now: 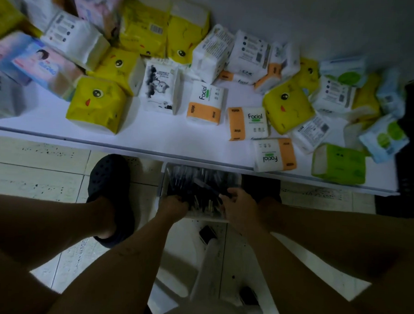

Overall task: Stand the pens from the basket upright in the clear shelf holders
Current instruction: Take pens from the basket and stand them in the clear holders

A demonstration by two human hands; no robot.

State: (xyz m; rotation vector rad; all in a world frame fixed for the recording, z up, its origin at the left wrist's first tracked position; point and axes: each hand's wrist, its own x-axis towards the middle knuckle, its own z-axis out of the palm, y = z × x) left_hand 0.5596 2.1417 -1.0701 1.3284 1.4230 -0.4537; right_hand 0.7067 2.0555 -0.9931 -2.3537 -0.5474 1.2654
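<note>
The basket (163,182), pale and see-through, sits on the floor (32,171) right under both hands, half tucked beneath the front edge of the white shelf (154,133) beyond them. It is full of dark pens (188,177) lying in a loose heap.

The left hand (173,206) is sunk knuckles-up into the near side of the heap with its fingers curled down among the pens. The light is too dim to say whether it actually grips any. The right hand (240,207), just beside it, looks to be pinching a dark pen, or maybe a few, that angle up and away from its fingertips over the pile.

The step in hand looks like gathering pens. The way to do it well is to collect only as many as one hand can square up. Turn them so they all point the same way and tap the ends level against the basket before lifting. Let the other hand steady the basket rim so it does not slide further under the shelf.

No clear holders are in view. The shelf past the hands carries only scattered tissue packs (205,104), so the holders need finding before rising with a full fist. A loose, crossed bundle would likely spill on the way up, and the pens would not stand straight.
</note>
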